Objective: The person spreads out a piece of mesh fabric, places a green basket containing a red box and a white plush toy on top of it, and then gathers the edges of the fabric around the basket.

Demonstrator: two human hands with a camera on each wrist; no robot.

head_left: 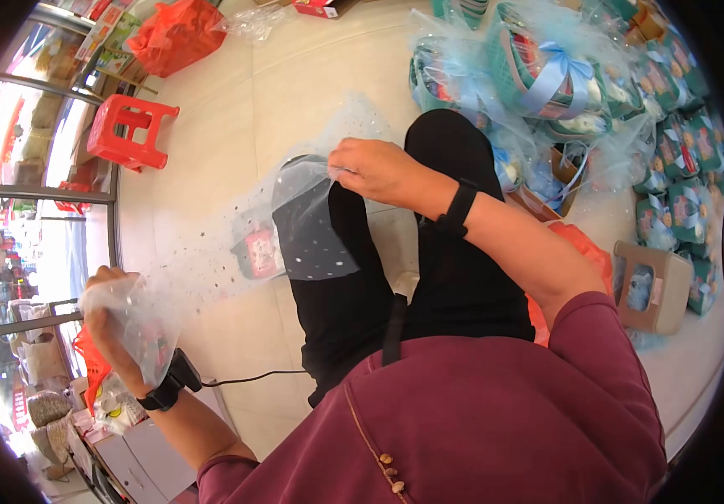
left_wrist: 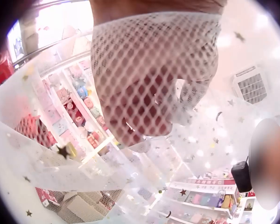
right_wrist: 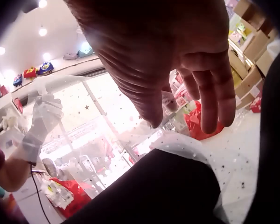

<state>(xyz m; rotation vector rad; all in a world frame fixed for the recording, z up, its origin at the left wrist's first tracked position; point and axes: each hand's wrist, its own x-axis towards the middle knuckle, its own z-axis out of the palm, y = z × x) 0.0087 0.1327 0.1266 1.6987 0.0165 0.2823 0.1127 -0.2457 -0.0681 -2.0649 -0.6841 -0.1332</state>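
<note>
Fingers of the right hand (head_left: 375,168), at 12 o'clock in the head view, pinch an edge of sheer white mesh netting dotted with dark and silvery stars (head_left: 295,218). Left hand (head_left: 108,315), between 8 and 9 o'clock, sits under the netting's far end, fingers bent; can't tell if they grip it. Netting stretches between both hands, around 9 to 10 o'clock, partly draped over the black-trousered left leg (head_left: 328,307). Pink-fronted pack (head_left: 259,252) shows through it at 9. Red plastic stool (head_left: 131,133) at 10. Teal basket with pale-blue ribbon bow (head_left: 513,63) between 1 and 2; beige windowed box (head_left: 671,290) near 3.
</note>
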